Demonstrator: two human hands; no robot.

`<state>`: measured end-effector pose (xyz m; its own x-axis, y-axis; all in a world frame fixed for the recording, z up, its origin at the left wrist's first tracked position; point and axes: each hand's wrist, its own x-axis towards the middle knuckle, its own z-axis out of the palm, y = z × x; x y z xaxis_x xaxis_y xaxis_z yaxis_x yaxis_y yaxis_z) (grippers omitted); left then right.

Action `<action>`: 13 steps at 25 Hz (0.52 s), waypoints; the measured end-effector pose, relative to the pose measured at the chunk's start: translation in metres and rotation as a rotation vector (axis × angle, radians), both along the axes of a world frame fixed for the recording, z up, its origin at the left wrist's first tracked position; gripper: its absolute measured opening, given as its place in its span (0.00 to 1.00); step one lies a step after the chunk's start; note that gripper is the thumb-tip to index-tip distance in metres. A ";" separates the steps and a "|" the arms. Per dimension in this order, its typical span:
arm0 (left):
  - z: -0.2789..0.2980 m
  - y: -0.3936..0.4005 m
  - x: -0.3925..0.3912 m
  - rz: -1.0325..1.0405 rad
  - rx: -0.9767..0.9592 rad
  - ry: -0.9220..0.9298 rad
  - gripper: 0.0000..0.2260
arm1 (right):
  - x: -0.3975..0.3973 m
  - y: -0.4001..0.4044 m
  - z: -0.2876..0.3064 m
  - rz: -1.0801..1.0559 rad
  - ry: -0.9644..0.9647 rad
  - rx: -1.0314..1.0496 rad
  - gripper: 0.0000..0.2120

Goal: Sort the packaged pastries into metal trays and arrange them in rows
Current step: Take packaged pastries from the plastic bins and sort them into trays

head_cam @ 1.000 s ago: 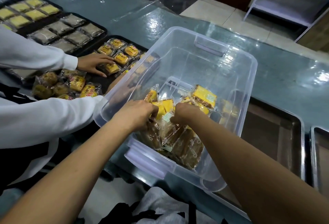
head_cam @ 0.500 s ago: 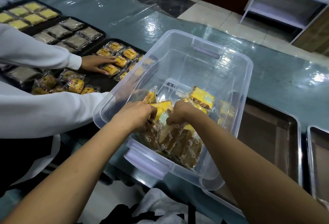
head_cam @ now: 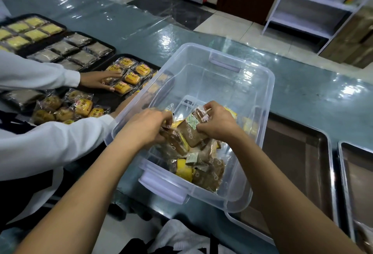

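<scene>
your left hand (head_cam: 145, 126) hides its fingertips, curled into wrapped pastries (head_cam: 198, 164); your right hand (head_cam: 217, 122) pinches a brown packet (head_cam: 191, 132) inside the clear bin (head_cam: 260, 92); another person's sleeve (head_cam: 50, 142) crowds nine o'clock.

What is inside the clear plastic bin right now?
The clear plastic bin holds brown wrapped pastries and yellow ones. Left hand and right hand grip packets, hiding whatever lies beneath.

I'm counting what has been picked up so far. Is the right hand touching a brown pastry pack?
Touching. The head view shows the right hand with fingers curled round a brown pastry pack, lifted above the pile.
</scene>
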<state>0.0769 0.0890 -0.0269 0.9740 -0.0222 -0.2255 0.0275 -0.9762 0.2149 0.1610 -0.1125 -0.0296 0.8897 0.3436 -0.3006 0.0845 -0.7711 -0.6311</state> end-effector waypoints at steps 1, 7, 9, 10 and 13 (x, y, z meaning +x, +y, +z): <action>0.003 0.000 0.001 0.008 -0.005 -0.025 0.19 | -0.002 -0.003 0.004 -0.010 -0.037 0.025 0.28; 0.014 -0.006 0.002 0.045 -0.043 -0.159 0.18 | -0.017 -0.022 0.023 -0.045 -0.234 0.114 0.26; 0.018 -0.010 0.003 0.058 -0.058 -0.202 0.18 | -0.021 -0.028 0.028 -0.060 -0.262 0.155 0.25; 0.021 -0.013 0.003 0.063 -0.060 -0.220 0.18 | -0.022 -0.031 0.030 -0.067 -0.283 0.167 0.25; 0.033 -0.020 0.005 0.069 -0.078 -0.286 0.18 | -0.025 -0.039 0.038 -0.090 -0.339 0.188 0.26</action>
<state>0.0821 0.0690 0.0057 0.9975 0.0397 0.0582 0.0206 -0.9545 0.2975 0.1360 -0.1513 0.0082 0.9567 0.2812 0.0756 0.2496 -0.6586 -0.7099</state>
